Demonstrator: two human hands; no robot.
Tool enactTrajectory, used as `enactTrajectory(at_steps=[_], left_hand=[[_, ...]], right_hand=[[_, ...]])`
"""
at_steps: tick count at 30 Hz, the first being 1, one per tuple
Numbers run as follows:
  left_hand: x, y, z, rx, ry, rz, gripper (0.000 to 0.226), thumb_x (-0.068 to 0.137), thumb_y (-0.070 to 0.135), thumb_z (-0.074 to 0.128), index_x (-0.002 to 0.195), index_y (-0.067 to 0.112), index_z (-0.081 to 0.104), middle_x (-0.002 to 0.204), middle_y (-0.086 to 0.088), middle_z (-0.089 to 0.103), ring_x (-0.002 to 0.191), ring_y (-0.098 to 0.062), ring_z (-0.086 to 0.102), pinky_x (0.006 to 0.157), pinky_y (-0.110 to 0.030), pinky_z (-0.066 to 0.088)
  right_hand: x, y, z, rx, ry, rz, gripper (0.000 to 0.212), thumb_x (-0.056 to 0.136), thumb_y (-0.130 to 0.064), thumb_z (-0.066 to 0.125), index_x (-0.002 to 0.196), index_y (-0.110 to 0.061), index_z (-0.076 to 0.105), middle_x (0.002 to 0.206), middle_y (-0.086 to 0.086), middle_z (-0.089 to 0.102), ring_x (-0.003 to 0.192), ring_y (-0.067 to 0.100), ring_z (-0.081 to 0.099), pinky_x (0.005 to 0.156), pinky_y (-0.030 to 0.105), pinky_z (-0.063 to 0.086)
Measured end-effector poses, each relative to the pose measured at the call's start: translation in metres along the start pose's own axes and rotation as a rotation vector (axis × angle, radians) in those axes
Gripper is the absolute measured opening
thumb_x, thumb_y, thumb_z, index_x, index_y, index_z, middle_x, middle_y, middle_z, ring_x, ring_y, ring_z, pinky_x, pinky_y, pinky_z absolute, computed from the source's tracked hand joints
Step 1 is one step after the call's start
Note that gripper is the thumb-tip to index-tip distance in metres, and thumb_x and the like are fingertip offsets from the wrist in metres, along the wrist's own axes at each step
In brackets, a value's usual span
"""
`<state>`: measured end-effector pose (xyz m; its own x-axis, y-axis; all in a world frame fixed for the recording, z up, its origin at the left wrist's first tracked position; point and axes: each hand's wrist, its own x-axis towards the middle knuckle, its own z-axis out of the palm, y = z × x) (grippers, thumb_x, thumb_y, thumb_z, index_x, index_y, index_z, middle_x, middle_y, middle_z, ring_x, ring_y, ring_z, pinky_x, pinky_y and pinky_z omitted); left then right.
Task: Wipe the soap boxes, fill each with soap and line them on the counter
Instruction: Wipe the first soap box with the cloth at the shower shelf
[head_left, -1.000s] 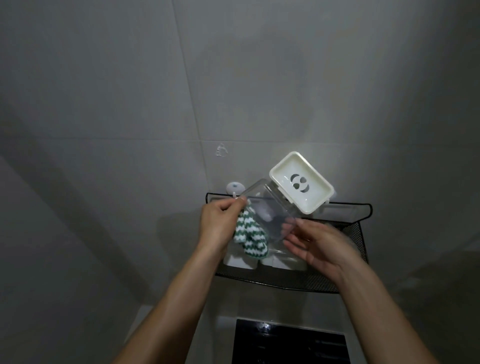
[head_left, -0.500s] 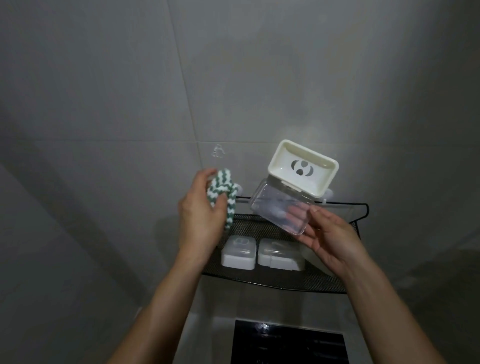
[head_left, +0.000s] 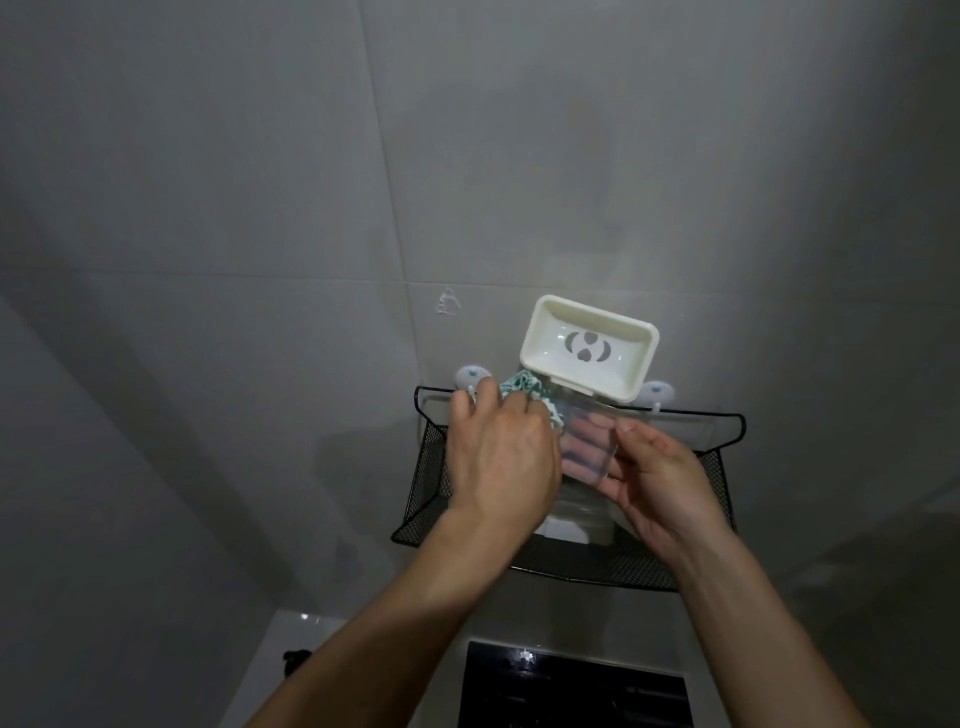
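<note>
Soap box (head_left: 589, 358), hinged, cream tray with clear lid, held above mesh shelf (head_left: 431, 467): right hand (head_left: 660, 478) grips lid edges, left hand (head_left: 501, 457) presses green-white cloth (head_left: 524, 387) alongside; likely light, stiff, slippery plastic, best taken by rims.

Black wire-mesh shelf (head_left: 431, 467), hung on two white suction hooks (head_left: 470, 375) against the grey tiled wall (head_left: 260, 208), carrying white soap boxes (head_left: 569, 525) mostly hidden; below it, a white surface (head_left: 291, 631) bearing a small dark item (head_left: 296, 661).
</note>
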<state>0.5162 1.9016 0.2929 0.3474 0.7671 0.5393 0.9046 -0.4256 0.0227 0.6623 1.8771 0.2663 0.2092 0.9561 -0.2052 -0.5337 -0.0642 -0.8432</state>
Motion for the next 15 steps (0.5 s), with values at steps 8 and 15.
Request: enactTrajectory(at_steps=[8, 15], left_hand=[[0.006, 0.006, 0.001, -0.214, -0.065, -0.034, 0.013, 0.092, 0.016, 0.049, 0.104, 0.018, 0.053, 0.105, -0.002, 0.067, 0.099, -0.025, 0.047, 0.08, -0.039, 0.027], [0.003, 0.008, -0.002, -0.49, -0.235, 0.168, 0.015, 0.095, 0.019, 0.052, 0.108, 0.024, 0.057, 0.101, 0.008, 0.063, 0.107, -0.013, 0.045, 0.08, -0.033, 0.021]], right_hand=[[0.002, -0.001, 0.002, 0.008, -0.03, 0.005, 0.027, 0.106, -0.009, 0.039, 0.112, 0.005, 0.061, 0.104, 0.023, 0.073, 0.085, 0.027, 0.076, 0.064, 0.033, 0.062], [0.008, -0.001, -0.008, 0.001, -0.058, 0.037, 0.026, 0.104, -0.011, 0.046, 0.115, 0.005, 0.063, 0.097, 0.019, 0.074, 0.079, 0.023, 0.073, 0.077, 0.043, 0.06]])
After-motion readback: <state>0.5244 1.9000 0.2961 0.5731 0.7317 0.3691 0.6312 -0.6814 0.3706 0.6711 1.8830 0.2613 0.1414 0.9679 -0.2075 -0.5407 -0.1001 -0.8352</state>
